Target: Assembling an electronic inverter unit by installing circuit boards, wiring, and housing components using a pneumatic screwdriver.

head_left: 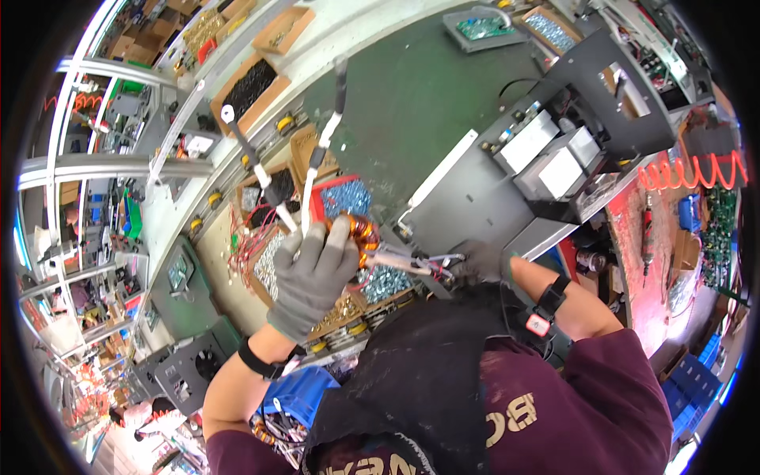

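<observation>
Left of the chassis, the left hand is holding one copper-coloured coil; its gloved fingers are clamping on the coil, presumably to steady it while the other hand is busy with the far ends. Two long leads are sticking out past those fingers, farther left of the chassis, likely being kept apart to avoid tangling. The right hand, also gloved, is working at the chassis's near edge, where pale-sleeved wires are running across from the coil; I cannot tell whether its fingers are clamping on the ends or only touching them, nor how many wires there are. One red bin is sitting left of the chassis, probably for easy reach, holding small metal pieces. Two pale blocks are standing at the chassis's right side. One tray is lying beyond the chassis on the counter, carrying green boards.
</observation>
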A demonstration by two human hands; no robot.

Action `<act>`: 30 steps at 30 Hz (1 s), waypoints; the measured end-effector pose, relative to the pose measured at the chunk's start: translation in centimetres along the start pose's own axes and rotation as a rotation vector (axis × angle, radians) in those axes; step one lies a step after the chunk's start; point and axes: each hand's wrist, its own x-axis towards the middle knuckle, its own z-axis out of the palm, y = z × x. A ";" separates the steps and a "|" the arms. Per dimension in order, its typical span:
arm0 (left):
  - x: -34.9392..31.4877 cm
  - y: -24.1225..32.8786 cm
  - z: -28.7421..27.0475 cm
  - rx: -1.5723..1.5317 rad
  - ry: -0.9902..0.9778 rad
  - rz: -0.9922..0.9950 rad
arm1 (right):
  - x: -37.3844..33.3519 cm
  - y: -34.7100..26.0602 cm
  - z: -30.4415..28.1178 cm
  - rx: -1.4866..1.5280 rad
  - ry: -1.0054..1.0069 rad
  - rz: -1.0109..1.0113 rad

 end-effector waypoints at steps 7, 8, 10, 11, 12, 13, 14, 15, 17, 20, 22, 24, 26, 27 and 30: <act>-1.6 0.1 -0.8 0.085 0.169 -0.011 | 0.0 0.9 4.6 -0.202 0.407 -0.122; -2.9 -0.8 -2.0 -0.082 0.051 0.045 | 0.1 0.7 4.4 -0.163 0.393 -0.041; -2.6 -0.8 -2.1 -0.077 0.049 0.027 | 0.8 0.3 4.0 -0.129 0.371 0.042; -2.5 -0.8 -2.2 -0.079 0.047 0.022 | 1.4 0.2 3.8 -0.445 0.410 -0.023; -2.4 -0.8 -2.3 -0.070 0.058 0.019 | 1.8 0.4 3.8 -0.759 0.442 -0.085; -2.5 -0.9 -2.5 -0.079 0.042 0.011 | 2.2 0.7 4.1 -0.772 0.446 -0.092; -2.6 -0.9 -2.6 -0.089 0.029 0.000 | 2.5 1.1 4.4 -0.790 0.499 -0.064; -2.7 -0.8 -2.8 -0.079 0.038 -0.012 | 2.9 1.5 4.6 -0.806 0.557 -0.068; -3.1 -0.8 -3.2 -0.069 -0.033 0.004 | 3.8 2.3 5.0 -0.789 0.563 -0.094; -3.5 -1.0 -3.5 -0.114 -0.064 0.016 | 4.7 2.4 3.2 -0.850 0.434 -0.078; -3.7 -0.8 -3.9 -0.116 -0.069 0.001 | 4.6 1.9 3.4 -0.932 0.291 -0.005; -3.8 -0.6 -4.0 -0.143 -0.090 -0.025 | 4.1 1.1 4.2 -0.868 0.377 0.120; -3.9 -0.4 -4.1 -0.151 -0.091 -0.041 | 3.5 0.8 4.8 -0.859 0.477 0.057; -4.0 -0.3 -4.0 -0.167 -0.101 -0.051 | 3.4 1.1 4.7 -0.862 0.553 -0.033; -3.7 -0.7 -3.7 -0.133 -0.059 -0.031 | 3.9 1.7 4.3 -0.674 0.512 0.027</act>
